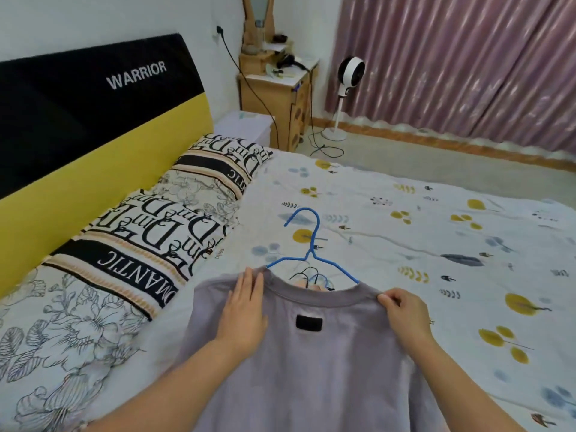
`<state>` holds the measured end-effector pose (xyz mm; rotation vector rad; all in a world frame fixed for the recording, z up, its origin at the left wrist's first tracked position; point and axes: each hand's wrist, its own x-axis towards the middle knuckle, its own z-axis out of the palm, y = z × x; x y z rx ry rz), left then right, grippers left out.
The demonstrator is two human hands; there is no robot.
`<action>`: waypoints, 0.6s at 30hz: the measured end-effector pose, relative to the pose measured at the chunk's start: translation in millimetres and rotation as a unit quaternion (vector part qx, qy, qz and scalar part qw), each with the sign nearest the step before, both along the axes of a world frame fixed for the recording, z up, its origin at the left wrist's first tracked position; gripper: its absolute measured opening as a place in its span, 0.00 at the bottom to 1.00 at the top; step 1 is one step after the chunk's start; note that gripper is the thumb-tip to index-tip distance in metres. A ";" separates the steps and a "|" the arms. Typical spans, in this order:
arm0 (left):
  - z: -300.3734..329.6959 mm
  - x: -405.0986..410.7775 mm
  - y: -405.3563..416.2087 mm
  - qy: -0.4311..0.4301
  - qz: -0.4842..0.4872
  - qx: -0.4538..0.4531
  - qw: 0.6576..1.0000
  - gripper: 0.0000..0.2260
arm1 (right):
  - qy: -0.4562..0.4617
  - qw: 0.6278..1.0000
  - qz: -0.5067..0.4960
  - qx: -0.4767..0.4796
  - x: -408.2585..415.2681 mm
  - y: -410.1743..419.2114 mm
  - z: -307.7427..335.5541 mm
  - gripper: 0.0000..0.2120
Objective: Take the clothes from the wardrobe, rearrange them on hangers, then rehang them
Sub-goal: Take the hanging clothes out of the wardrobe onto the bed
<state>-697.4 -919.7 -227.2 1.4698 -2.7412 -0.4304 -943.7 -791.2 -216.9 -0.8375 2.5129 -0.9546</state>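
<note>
A pale lilac-grey T-shirt [311,369] is lying nearest the camera, spread flat on the bed under both hands, its knit cloth looking soft and matte, with a ribbed round collar and a small black rectangular patch sitting just below the collar between the two hands. The bed sheet [420,232] is stretching out beyond and to the right of the right hand, a smooth white cotton printed with yellow discs, blue leaves and small dark sprigs. To the left of the left hand, long pillows [149,244] are lying in a row, patterned with black lettering, beige stripes and line-drawn flowers, and behind them a padded headboard [93,120] is rising in black and yellow. The left hand [244,316] is resting flat on the shirt's left shoulder, fingers straight and together, pressing the cloth down just under the collar edge. The right hand [405,316] is pinching the collar at its right end, fingers curled around the ribbed edge. A thin blue wire hanger [311,244] is poking out of the neck opening just ahead of both hands, its hook curving away over the sheet and its sloping arms slipping under the collar. Inside the neck opening, between the hands, the hooks of a few more hangers [314,277] are showing, dark and blue, too tangled to count.
</note>
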 end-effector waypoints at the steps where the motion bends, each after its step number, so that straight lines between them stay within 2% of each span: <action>1: -17.9 -5.7 -4.6 -0.018 -0.005 0.020 1.000 0.32 | -0.005 1.000 0.001 0.016 -7.5 -10.2 -17.2 0.09; 7: -122.5 -22.2 -9.1 -0.139 -0.057 0.154 0.977 0.31 | -0.031 0.994 0.006 0.107 -42.5 -56.0 -119.6 0.11; 12: -189.5 -22.0 -10.0 -0.174 -0.065 0.212 0.959 0.31 | -0.049 0.984 0.006 0.170 -53.3 -70.4 -187.9 0.08; 15: -216.5 -23.8 -13.6 -0.182 -0.062 0.231 0.954 0.31 | 0.081 0.971 0.008 0.225 -38.8 -74.5 -207.7 0.10; 18: -236.1 -24.6 -13.3 -0.186 -0.055 0.239 0.951 0.32 | 0.166 0.969 0.046 0.177 16.0 -68.0 -220.0 0.22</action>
